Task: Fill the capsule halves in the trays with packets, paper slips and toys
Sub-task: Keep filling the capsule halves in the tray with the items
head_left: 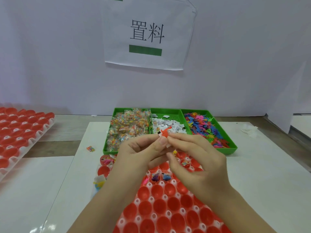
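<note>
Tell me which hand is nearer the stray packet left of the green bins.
Left. The left hand is to the right of the stray packet; the right hand lies farther right, beyond it. Both pinch a red toy.

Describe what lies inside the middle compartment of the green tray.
White paper slips are piled in it, with bare perforated green floor at the far end. Its near end is hidden behind the left hand, the right hand and the red toy they hold.
</note>
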Action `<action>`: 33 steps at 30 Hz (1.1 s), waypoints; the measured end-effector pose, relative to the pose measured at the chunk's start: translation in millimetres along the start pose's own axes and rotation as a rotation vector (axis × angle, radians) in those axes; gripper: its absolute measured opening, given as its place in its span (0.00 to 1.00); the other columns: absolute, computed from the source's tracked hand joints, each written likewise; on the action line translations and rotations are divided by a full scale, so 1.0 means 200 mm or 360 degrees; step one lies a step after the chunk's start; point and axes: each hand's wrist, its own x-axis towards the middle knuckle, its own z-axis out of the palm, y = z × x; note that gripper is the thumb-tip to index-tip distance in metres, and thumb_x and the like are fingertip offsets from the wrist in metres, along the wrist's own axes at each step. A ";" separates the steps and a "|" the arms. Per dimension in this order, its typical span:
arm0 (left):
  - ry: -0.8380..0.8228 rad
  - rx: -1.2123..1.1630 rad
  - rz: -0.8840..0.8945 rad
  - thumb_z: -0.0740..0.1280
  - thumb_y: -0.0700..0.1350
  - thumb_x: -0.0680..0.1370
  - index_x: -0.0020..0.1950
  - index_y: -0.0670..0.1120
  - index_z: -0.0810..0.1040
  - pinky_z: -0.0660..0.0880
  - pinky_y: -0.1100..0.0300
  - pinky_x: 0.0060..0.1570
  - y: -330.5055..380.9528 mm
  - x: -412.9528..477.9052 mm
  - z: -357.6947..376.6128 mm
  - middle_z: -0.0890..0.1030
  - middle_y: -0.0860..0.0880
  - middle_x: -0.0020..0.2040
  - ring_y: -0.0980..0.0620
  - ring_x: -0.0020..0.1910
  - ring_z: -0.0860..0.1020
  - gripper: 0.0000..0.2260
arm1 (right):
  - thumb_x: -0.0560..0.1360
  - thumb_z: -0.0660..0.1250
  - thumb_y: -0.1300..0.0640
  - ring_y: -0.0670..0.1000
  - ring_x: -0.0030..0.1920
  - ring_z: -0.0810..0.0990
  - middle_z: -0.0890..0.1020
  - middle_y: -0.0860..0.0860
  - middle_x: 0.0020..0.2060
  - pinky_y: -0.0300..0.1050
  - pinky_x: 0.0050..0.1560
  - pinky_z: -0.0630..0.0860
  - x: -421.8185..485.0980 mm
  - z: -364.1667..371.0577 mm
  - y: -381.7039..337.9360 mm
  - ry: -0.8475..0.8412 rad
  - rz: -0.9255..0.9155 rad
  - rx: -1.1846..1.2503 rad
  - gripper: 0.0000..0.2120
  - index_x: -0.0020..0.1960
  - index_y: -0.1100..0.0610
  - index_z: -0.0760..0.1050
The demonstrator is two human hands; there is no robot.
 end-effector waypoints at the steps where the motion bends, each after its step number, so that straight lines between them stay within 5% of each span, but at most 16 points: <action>1: 0.0037 -0.0030 0.0010 0.75 0.48 0.63 0.41 0.48 0.87 0.80 0.62 0.40 0.00 0.00 0.00 0.86 0.44 0.41 0.49 0.43 0.85 0.08 | 0.71 0.71 0.61 0.47 0.52 0.82 0.83 0.50 0.51 0.43 0.53 0.78 0.00 -0.02 -0.02 -0.0020 0.0038 0.0067 0.14 0.57 0.59 0.80; 6: 0.0122 0.0036 0.0078 0.74 0.49 0.62 0.41 0.47 0.87 0.81 0.61 0.38 0.01 -0.02 0.03 0.85 0.41 0.40 0.44 0.42 0.85 0.11 | 0.71 0.75 0.60 0.49 0.45 0.84 0.84 0.47 0.46 0.41 0.42 0.81 0.04 -0.07 -0.10 0.0195 0.0811 0.0763 0.20 0.59 0.44 0.78; 10: 0.0048 0.0072 0.0057 0.74 0.48 0.62 0.45 0.42 0.86 0.81 0.61 0.37 0.02 -0.03 0.03 0.85 0.41 0.42 0.43 0.43 0.85 0.15 | 0.65 0.73 0.55 0.50 0.35 0.83 0.85 0.51 0.39 0.40 0.30 0.79 0.13 -0.12 -0.09 -0.0046 0.1258 0.1036 0.11 0.47 0.52 0.85; 15: 0.0007 0.0084 0.0051 0.74 0.47 0.62 0.44 0.46 0.87 0.80 0.62 0.38 0.02 -0.03 0.04 0.86 0.41 0.42 0.46 0.42 0.85 0.12 | 0.62 0.74 0.58 0.50 0.33 0.83 0.84 0.54 0.35 0.39 0.30 0.78 0.14 -0.13 -0.09 -0.0139 0.1306 0.1050 0.10 0.43 0.54 0.84; 21: -0.0007 0.0289 0.0201 0.72 0.44 0.67 0.47 0.49 0.87 0.80 0.63 0.38 0.04 -0.05 0.04 0.86 0.45 0.40 0.48 0.41 0.85 0.10 | 0.67 0.77 0.57 0.50 0.36 0.84 0.84 0.50 0.43 0.43 0.33 0.80 0.20 -0.20 -0.08 -0.0488 0.1183 0.0968 0.17 0.54 0.47 0.83; 26: -0.0070 0.0461 0.0127 0.75 0.45 0.66 0.64 0.51 0.74 0.81 0.60 0.40 0.04 -0.05 0.02 0.86 0.44 0.38 0.47 0.40 0.85 0.26 | 0.62 0.76 0.53 0.52 0.38 0.86 0.86 0.52 0.39 0.43 0.34 0.82 0.30 -0.24 -0.05 -0.0837 0.1107 0.0816 0.12 0.45 0.53 0.85; 33: -0.0310 0.0478 -0.0071 0.75 0.43 0.66 0.67 0.52 0.71 0.81 0.58 0.39 0.02 -0.02 -0.02 0.86 0.43 0.39 0.45 0.41 0.85 0.30 | 0.62 0.77 0.56 0.52 0.36 0.85 0.86 0.55 0.37 0.42 0.33 0.80 0.27 -0.26 0.02 -0.1114 0.1231 0.0979 0.08 0.41 0.52 0.85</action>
